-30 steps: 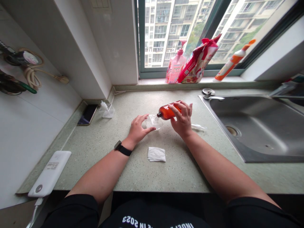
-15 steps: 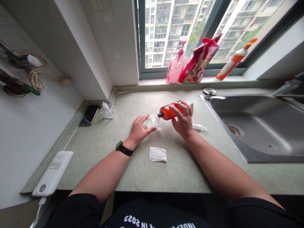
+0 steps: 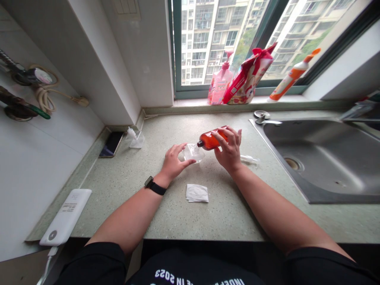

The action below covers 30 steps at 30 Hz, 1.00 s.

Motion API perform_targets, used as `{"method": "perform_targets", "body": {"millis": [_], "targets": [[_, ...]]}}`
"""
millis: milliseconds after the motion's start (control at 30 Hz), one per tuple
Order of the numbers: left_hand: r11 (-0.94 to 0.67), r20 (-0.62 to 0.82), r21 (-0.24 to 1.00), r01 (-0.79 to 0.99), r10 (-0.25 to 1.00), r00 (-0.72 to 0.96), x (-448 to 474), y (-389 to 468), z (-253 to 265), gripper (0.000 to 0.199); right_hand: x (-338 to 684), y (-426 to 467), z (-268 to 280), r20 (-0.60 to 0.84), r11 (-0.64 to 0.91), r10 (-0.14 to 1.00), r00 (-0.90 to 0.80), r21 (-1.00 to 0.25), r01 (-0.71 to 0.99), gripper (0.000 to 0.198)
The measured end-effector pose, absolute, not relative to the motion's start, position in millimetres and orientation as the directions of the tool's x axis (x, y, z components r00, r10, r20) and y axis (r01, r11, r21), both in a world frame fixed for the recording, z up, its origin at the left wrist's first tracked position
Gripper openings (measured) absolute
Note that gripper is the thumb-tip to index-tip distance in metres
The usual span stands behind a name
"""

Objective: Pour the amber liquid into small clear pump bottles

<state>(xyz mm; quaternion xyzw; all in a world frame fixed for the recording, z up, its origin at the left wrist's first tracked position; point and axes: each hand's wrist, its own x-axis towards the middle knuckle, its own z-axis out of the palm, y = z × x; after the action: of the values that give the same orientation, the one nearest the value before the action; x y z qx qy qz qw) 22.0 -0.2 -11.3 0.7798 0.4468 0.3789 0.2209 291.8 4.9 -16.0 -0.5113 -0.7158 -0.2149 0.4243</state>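
Note:
My right hand [image 3: 228, 148] is closed around an amber-red bottle [image 3: 210, 140], which is tipped with its dark threaded neck pointing down to the left. Just under that neck stands a clear bottle [image 3: 192, 153] on the counter. The thumb and fingers of my left hand [image 3: 175, 159] grip the clear bottle from its left side. Whether liquid is running between the two I cannot make out. A white pump head [image 3: 249, 159] lies on the counter beside my right wrist. Nearer to me is a folded white tissue [image 3: 197, 193].
At the left, a phone [image 3: 111, 144] lies by a small clear pump bottle [image 3: 134, 138]. A white power bank [image 3: 65, 217] sits at the counter's left edge. The steel sink [image 3: 323, 158] is at the right. A pink pump bottle [image 3: 220, 85], red bag [image 3: 249, 75] and orange-white bottle [image 3: 292, 79] line the windowsill.

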Motion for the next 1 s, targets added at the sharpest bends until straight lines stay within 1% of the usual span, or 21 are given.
{"method": "perform_targets", "body": {"millis": [300, 400, 533, 767, 1000], "targets": [[-0.484, 0.373, 0.701, 0.524, 0.875, 0.309, 22.4, -0.4, -10.9, 0.08, 291.9, 5.7, -16.1, 0.835, 0.384, 0.537, -0.12, -0.116, 0.916, 0.081], [-0.473, 0.359, 0.71, 0.522, 0.881, 0.308, 22.0, -0.9, -10.4, 0.08, 292.3, 5.6, -16.0, 0.827, 0.37, 0.55, -0.119, -0.114, 0.922, 0.08], [-0.475, 0.361, 0.711, 0.519, 0.88, 0.31, 21.9, -1.2, -10.6, 0.08, 291.9, 5.3, -15.5, 0.807, 0.343, 0.58, -0.107, -0.122, 0.931, 0.081], [-0.484, 0.374, 0.703, 0.521, 0.875, 0.307, 22.1, -0.8, -10.8, 0.08, 293.0, 5.8, -16.1, 0.805, 0.346, 0.583, -0.109, -0.125, 0.93, 0.082], [-0.491, 0.381, 0.697, 0.522, 0.871, 0.311, 22.1, -1.0, -10.3, 0.08, 292.9, 5.7, -16.3, 0.825, 0.368, 0.552, -0.122, -0.109, 0.923, 0.084]]}}
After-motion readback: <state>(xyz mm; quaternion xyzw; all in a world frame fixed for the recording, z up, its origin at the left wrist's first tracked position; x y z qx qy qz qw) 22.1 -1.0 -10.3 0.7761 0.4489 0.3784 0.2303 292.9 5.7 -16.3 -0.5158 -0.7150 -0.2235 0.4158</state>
